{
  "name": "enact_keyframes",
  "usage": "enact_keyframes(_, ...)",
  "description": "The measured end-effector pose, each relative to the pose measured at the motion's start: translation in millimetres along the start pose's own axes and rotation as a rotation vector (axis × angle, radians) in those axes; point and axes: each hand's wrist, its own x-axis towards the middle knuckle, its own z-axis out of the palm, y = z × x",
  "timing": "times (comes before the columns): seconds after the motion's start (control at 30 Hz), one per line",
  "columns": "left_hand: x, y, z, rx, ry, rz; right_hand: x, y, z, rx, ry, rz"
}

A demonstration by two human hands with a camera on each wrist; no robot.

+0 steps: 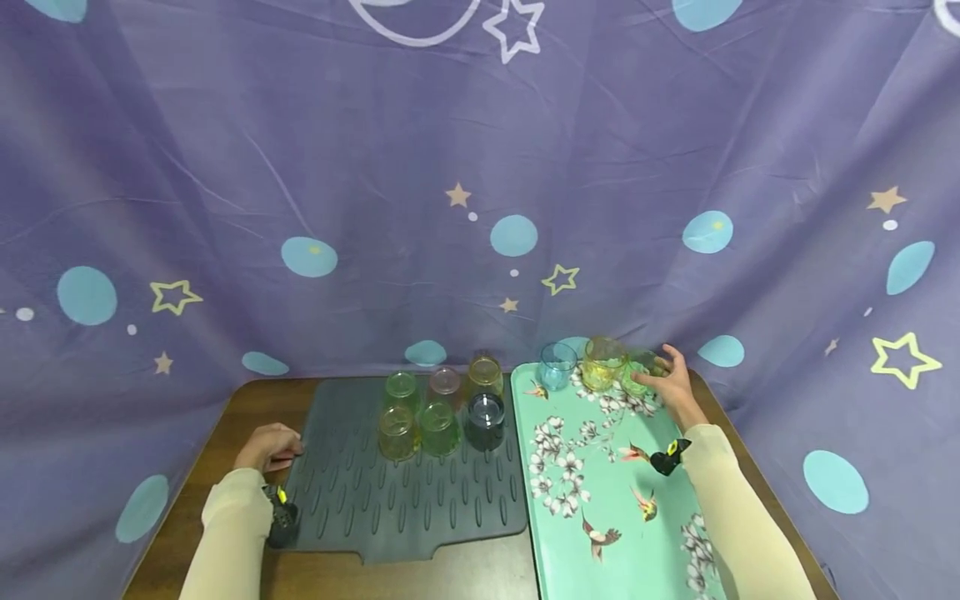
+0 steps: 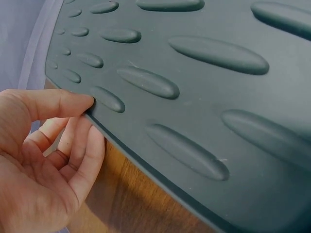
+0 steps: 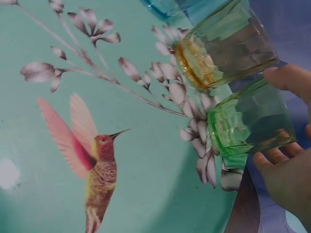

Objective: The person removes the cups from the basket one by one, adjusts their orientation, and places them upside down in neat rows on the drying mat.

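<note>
At the far right corner of the floral tray (image 1: 558, 550), my right hand (image 1: 675, 390) holds a green drinking glass (image 3: 243, 121) near its rim. Thumb and fingers lie on opposite sides of it, and the glass stands upright. A yellow glass (image 3: 228, 48) is close beside it, with a blue glass (image 1: 557, 368) further left; both are upright on the tray. My left hand (image 2: 53, 160) pinches the left edge of the dark grey ridged mat (image 2: 204, 97), thumb on top and the other fingers curled at the edge.
Several coloured glasses stand upside down in two rows on the mat, among them a dark blue glass (image 1: 485, 423) and an amber glass (image 1: 398, 435). Mat and tray lie side by side on a wooden table (image 1: 480, 575). Behind hangs a purple curtain (image 1: 390, 208).
</note>
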Motion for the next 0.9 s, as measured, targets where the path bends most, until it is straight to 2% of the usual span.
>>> enact_keyframes(0.27,6.9,-9.4,16.7,-0.035,-0.004,0.004,-2,5,-8,-0.052,0.032,0.020)
enact_keyframes(0.4,7.7,-11.4,19.4,-0.056,0.006,0.000,-1,3,-7,-0.068,0.027,0.018)
enact_keyframes(0.63,1.8,-9.3,8.3,-0.037,-0.007,0.004,-5,7,2,-0.113,0.019,0.040)
enact_keyframes(0.9,2.7,-5.3,-2.2,-0.021,-0.004,0.012,-8,9,9,-0.073,0.033,0.033)
